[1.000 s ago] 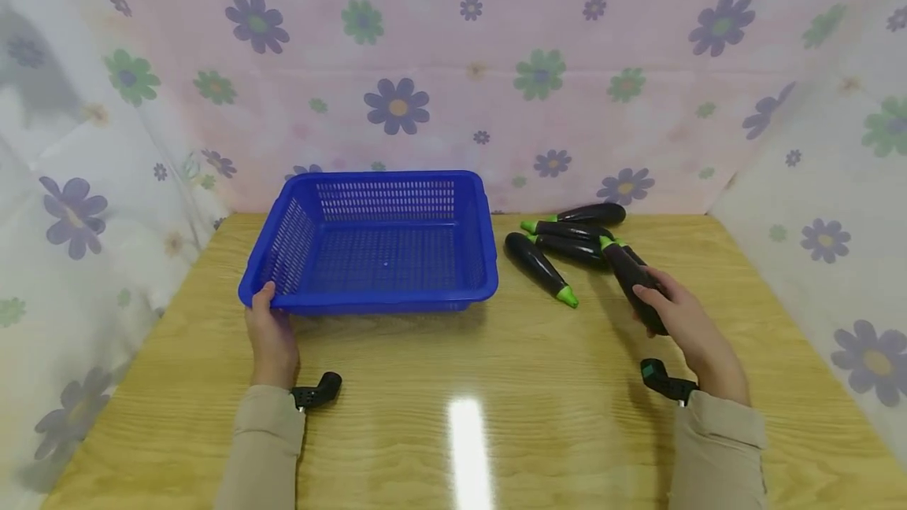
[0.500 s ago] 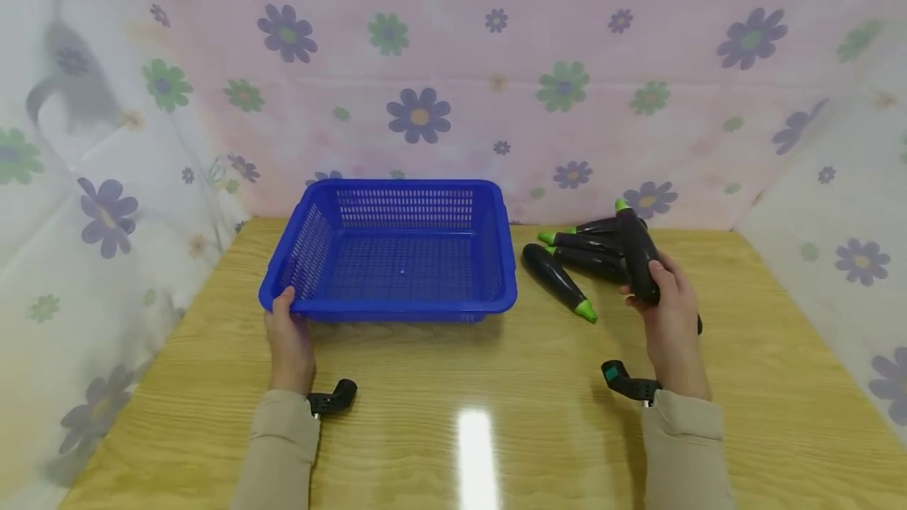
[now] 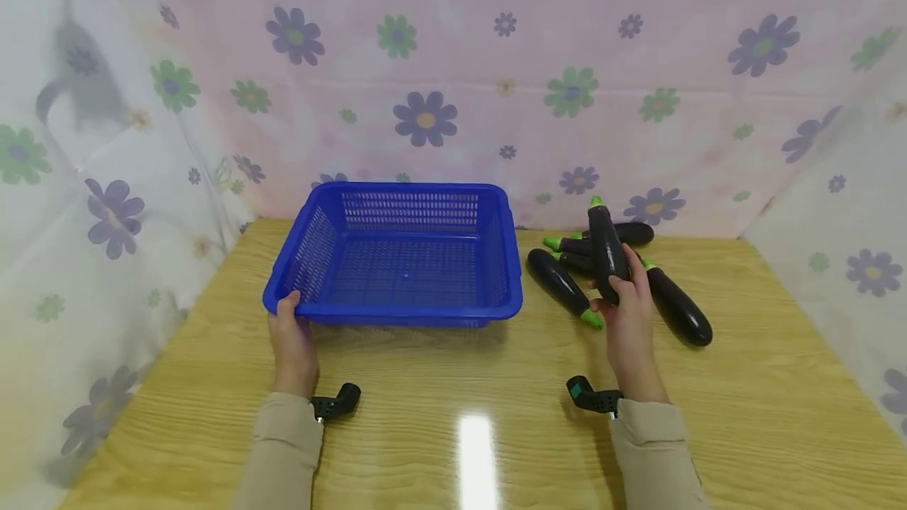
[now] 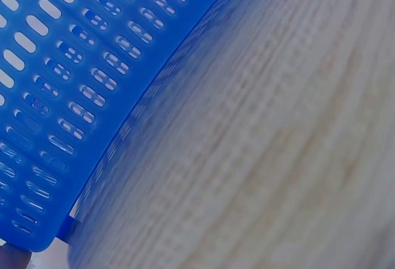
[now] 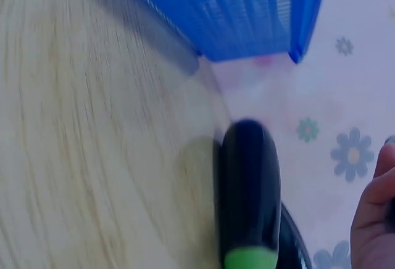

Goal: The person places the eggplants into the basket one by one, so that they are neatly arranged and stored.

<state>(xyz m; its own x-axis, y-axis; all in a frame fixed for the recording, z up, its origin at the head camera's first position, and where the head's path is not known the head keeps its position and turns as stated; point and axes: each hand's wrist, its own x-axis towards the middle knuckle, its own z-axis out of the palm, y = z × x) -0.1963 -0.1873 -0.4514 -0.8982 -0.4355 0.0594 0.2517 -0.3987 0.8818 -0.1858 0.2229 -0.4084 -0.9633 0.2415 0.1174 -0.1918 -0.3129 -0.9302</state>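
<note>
A dark eggplant with a green stem end [image 3: 606, 246] is gripped in my right hand [image 3: 631, 337], raised above the table with its stem pointing away from me. Under and around it lie several more eggplants [image 3: 556, 283], one of them [image 3: 680, 309] just right of the hand. My left hand [image 3: 293, 345] holds the near left corner of a blue plastic basket [image 3: 397, 312], thumb over the rim and the other fingers hidden beneath. Nothing lies inside the basket. In the right wrist view, an eggplant on the table [image 5: 250, 186] shows near the basket's side [image 5: 247, 22].
The wooden table [image 3: 418, 384] runs up to a flowered cloth backdrop [image 3: 489, 101], with cloth on both sides too. A black camera mount sits on each wrist, the left one [image 3: 338, 401] and the right one [image 3: 594, 397].
My right hand has lifted the eggplant and carried it left, uncovering another eggplant on its right. The left hand keeps its grip on the basket. The head view has shifted slightly.
</note>
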